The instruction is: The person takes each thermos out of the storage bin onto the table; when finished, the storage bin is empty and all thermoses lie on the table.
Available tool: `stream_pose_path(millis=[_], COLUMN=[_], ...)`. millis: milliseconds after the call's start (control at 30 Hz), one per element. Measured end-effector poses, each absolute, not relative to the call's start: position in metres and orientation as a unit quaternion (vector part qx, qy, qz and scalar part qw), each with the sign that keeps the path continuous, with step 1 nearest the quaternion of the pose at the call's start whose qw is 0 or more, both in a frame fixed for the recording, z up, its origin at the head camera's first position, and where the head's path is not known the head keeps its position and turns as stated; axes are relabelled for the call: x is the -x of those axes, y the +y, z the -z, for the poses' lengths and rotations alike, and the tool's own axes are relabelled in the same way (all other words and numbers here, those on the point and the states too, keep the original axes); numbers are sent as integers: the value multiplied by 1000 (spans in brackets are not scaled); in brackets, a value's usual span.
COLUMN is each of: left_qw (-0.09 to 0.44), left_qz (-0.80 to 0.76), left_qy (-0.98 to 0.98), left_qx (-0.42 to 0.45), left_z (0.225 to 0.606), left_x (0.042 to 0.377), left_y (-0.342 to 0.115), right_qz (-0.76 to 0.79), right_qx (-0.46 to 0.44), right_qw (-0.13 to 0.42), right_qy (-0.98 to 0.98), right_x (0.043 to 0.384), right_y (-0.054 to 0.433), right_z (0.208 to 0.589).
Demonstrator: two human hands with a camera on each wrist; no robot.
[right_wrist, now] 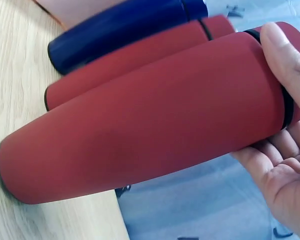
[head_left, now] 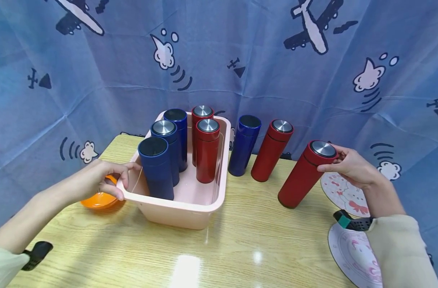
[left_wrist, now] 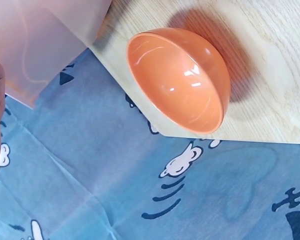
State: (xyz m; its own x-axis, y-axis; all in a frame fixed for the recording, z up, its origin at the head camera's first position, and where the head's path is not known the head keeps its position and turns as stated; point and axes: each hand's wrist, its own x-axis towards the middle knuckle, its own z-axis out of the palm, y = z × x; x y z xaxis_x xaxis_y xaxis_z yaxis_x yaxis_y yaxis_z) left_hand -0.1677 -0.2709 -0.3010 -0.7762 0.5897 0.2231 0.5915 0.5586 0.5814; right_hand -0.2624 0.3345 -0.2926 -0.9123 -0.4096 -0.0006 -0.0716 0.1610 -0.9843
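Observation:
My right hand (head_left: 352,166) grips a red thermos (head_left: 300,180) round its top, just below the silver disc of the lid; in the right wrist view the thumb lies along the lid seam. That thermos stands at the right end of a row on the table, beside another red thermos (head_left: 269,156) and a glossy blue thermos (head_left: 243,150). With my left hand (head_left: 105,180) I hold the near-left corner of a pale pink plastic bin (head_left: 190,220), fingers over the rim. Inside the bin stand three blue thermoses (head_left: 159,172) and two red thermoses (head_left: 207,160).
An orange bowl (left_wrist: 182,80) sits left of the bin, partly under my left hand in the head view. Two round patterned mats (head_left: 343,192) lie at the right, partly behind my right forearm. A blue printed curtain (head_left: 219,48) hangs behind the wooden table (head_left: 240,240).

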Motion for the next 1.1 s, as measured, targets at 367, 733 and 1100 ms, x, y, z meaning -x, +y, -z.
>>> stream_pose_path(millis=[367, 733, 1100], left_qw=[21, 3, -10], left_qz=[312, 320, 345], left_qy=[-885, -888, -882], left_qx=[345, 331, 321], left_z=[302, 301, 300], left_x=[168, 166, 166], left_y=[-272, -272, -270], right_qz=[638, 609, 612], right_qx=[173, 204, 194], right_qw=[122, 141, 159], right_qy=[741, 753, 750], right_x=[282, 310, 328], right_y=[344, 344, 344], right_z=[297, 295, 298])
